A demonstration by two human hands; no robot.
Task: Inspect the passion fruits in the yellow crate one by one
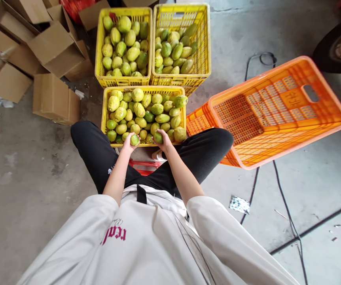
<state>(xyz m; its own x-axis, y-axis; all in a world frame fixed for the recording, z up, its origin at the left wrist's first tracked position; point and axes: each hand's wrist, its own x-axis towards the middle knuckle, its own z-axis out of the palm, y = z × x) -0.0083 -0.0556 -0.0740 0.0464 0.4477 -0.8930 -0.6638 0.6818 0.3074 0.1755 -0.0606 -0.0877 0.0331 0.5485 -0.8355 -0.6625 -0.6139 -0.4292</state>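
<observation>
White shirt (152,241) has magenta gothic letters (114,234), approx. "real"; marks on orange plastic crate (295,99) I cannot read. L hand (129,145) is curled round one green fruit (135,139), R hand (165,141) round a second fruit (158,137), both at near rim of slatted yellow crate (103,111). Fruits look roundish, w/ smooth skin; long axis I cannot tell.
</observation>
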